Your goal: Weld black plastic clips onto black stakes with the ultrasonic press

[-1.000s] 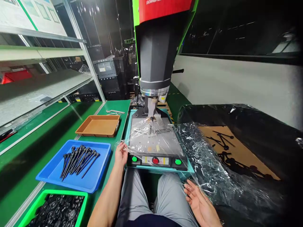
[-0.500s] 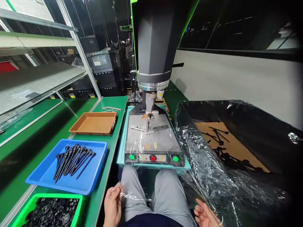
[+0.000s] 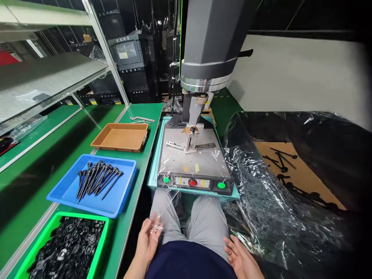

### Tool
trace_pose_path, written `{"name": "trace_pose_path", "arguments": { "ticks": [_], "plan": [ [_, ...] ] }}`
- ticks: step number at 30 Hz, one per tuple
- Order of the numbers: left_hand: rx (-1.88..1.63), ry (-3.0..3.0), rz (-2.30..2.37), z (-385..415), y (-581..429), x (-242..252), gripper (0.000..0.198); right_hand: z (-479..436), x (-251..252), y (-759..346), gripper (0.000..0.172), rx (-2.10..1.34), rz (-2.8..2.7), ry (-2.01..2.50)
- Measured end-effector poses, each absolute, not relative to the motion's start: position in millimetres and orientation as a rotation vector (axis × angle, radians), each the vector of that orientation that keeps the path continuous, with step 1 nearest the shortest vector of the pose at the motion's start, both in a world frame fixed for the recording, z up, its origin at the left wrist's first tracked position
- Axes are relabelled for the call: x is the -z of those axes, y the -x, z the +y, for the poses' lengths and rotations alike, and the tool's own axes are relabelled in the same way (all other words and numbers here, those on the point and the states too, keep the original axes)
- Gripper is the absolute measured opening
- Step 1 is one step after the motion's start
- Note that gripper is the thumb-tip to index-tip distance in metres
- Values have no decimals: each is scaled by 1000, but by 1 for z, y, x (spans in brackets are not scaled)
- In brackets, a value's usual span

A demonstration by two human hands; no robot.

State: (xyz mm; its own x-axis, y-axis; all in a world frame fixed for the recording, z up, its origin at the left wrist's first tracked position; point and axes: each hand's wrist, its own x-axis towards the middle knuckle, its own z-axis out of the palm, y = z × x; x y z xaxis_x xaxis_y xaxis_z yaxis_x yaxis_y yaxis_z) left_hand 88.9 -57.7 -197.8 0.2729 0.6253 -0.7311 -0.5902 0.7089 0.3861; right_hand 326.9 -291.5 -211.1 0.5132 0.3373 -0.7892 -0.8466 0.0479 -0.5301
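My left hand (image 3: 150, 237) is by my left thigh, its fingers spread and loosely curled. Clear plastic film (image 3: 157, 226) glints against its fingertips; I see no firm pinch on it. On the other side, my right hand (image 3: 241, 255) is open beside my right thigh, palm turned inward, holding nothing. In front of my knees stands a bench press machine (image 3: 207, 42) with a metal base plate (image 3: 174, 163). A small upright fixture (image 3: 191, 140) with a dark piece at its top sits on that plate, below the press head. Green and red buttons (image 3: 192, 182) line the base's front.
At left, a blue tray (image 3: 58, 192) holds several black long-stemmed parts (image 3: 97, 179). A green bin (image 3: 107, 236) is full of small black parts. A brown tray (image 3: 120, 138) and wrench (image 3: 142, 119) lie beyond. At right, a plastic-lined box (image 3: 261, 193) holds black stemmed parts.
My left hand has risen slightly, and its fingers have loosened from a pinch on the clear film. My right hand has moved inward, away from the plastic liner. The view has tilted down.
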Motion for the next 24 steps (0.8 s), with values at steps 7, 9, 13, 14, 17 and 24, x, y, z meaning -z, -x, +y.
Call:
{"name": "trace_pose_path", "arguments": {
  "ticks": [7,9,13,14,17,24],
  "plan": [
    [-715,-192,1060,-45,-92,201,21,-283,202,-295,38,-1442,105,1486],
    [-771,-268,1054,-43,-94,203,14,-264,196,-297,39,-1404,-107,1573],
    [-865,-274,1056,-42,-97,209,12,-202,159,-335,40,-1257,-510,1615],
    [-880,-264,1067,-41,-98,210,11,-183,145,-351,39,-1167,-609,1619],
    [-886,-195,1124,-38,-103,215,4,-123,104,-406,36,-791,-810,1683],
    [-702,-123,1290,-31,-101,220,33,9,45,-508,37,-48,-1025,1823]
  ]
}}
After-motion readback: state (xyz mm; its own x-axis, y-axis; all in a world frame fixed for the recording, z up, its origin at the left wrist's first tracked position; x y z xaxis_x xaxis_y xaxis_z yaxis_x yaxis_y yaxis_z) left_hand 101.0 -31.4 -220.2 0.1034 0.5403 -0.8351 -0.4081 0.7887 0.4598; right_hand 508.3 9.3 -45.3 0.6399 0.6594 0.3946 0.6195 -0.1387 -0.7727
